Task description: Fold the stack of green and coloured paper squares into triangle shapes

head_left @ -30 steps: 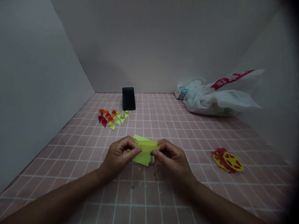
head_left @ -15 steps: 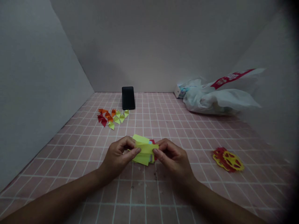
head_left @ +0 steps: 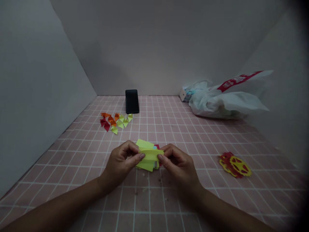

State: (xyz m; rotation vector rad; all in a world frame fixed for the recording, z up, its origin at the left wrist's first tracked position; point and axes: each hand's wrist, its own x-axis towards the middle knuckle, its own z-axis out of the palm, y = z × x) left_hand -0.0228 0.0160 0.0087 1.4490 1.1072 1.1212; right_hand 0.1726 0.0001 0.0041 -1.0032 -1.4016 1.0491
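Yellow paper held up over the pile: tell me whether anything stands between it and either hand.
Nothing visible does. The left hand and right hand pinch the yellow paper directly at opposite ends. The paper pile lies beneath it, not between.

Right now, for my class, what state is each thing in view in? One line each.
Strip: pinched at both ends, seemingly folded
Left hand: closed on the strip's left end
Right hand: closed on its right end
Sheets: stacked, edges uneven
Paper shapes: folded, grouped
Phone: screen dark
Box: partly hidden
Bag: crumpled
Cutouts: overlapping
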